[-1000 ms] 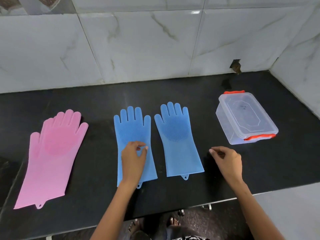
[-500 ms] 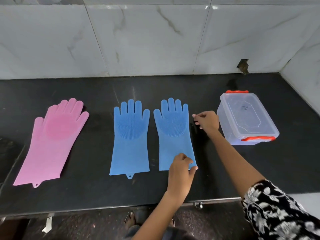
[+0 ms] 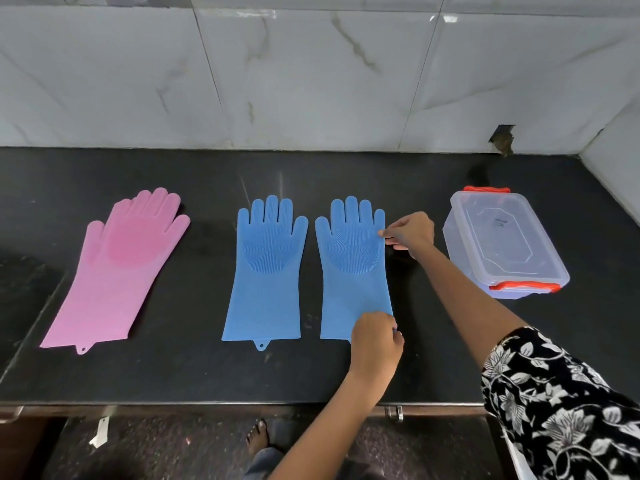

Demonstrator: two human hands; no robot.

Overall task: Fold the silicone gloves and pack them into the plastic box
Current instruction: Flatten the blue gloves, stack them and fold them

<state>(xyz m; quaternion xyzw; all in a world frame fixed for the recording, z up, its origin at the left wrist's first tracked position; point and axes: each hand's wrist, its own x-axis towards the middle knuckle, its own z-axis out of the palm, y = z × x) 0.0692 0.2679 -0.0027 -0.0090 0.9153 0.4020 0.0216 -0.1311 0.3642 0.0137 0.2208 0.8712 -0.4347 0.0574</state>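
Right blue glove (image 3: 353, 271) lies flat on the black counter (image 3: 485, 341), palm side up, long axis running away from the person: fingertips far, cuff near. Both hands sit on its right long edge. The right hand (image 3: 412, 232) is at the far end, thumb and forefinger pinching the edge just below the little finger. The left hand (image 3: 375, 336) is at the near end, fingers curled on the cuff's right corner; it appears to pinch that corner, though the knuckles hide the contact.

So the glove lies to the left of both hands, and its axis runs from one hand to the other. Judgement: the step in hand is a lengthwise fold, carrying the right edge leftward over the glove, both ends lifted together.

The second blue glove (image 3: 266, 271) lies parallel, just beyond the first on the left, apart from it. The pink glove (image 3: 117, 268) is well apart, further left. The plastic box (image 3: 502, 244), lid on, stands right of the right hand, near it and not touched.
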